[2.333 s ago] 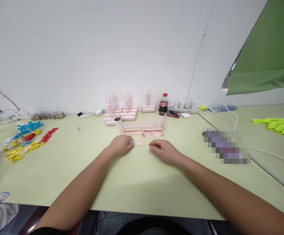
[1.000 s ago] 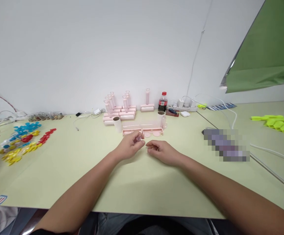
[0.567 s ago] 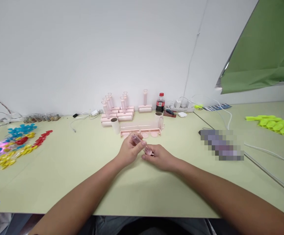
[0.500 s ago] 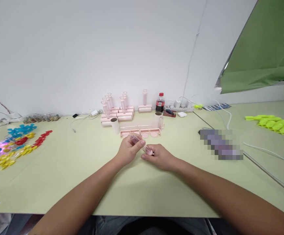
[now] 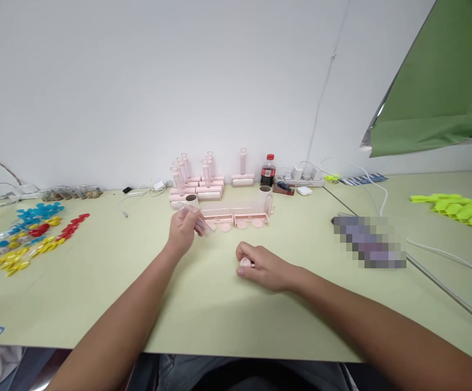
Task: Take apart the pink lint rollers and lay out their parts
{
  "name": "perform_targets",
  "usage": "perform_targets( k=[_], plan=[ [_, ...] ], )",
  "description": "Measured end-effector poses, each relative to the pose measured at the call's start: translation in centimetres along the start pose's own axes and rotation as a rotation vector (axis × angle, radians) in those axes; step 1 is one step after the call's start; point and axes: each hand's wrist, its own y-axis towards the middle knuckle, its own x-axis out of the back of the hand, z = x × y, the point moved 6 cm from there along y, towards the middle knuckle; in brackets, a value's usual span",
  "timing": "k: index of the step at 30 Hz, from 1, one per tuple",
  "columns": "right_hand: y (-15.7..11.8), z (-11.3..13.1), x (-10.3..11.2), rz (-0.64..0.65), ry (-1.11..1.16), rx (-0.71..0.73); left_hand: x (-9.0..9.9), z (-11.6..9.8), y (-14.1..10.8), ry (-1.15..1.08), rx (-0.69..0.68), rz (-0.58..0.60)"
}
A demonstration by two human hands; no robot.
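My left hand [image 5: 182, 231] is closed around a clear plastic tube [image 5: 203, 224], somewhat blurred, tilted down to the right. It hovers just left of two open pink trays [image 5: 251, 218]. Nearer me, my right hand [image 5: 267, 267] pinches a small, round, pale pink cap [image 5: 245, 263] between thumb and curled fingers. Flat pink discs [image 5: 257, 223] lie along the front of the trays. A white roll with a brown core [image 5: 192, 200] stands behind my left hand, partly covered by it. Another roll [image 5: 265, 190] stands at the trays' right end, beside a clear tube [image 5: 269, 203].
Pink cases [image 5: 209, 193] with upright heart-topped handles stand by the wall. A cola bottle [image 5: 268, 171] and a power strip [image 5: 304, 183] are to their right. A blurred-out object [image 5: 368, 243] lies at right, yellow-green pieces [image 5: 459, 209] beyond. Colourful plastic pieces [image 5: 36, 231] cover the left.
My hands have come apart. The left moved left and slightly up with the clear tube, while the right kept the pink cap near the same place.
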Motion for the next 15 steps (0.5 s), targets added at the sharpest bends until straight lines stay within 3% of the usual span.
perform_targets(
  k=[3,6,10,15],
  plan=[
    [0.1,-0.9,0.6,-0.057,-0.020,-0.059,4.0,0.7,1.7,0.386,0.023,-0.162],
    [0.3,-1.7,0.5,-0.072,-0.003,-0.112,5.7,3.1,3.0,0.578,0.160,-0.100],
    [0.6,-2.2,0.0,-0.062,0.061,-0.111,5.5,6.0,3.6,0.545,0.213,-0.008],
    [0.6,-2.8,0.2,-0.103,0.092,-0.139,4.6,7.3,3.9,0.490,0.214,0.038]
  ],
)
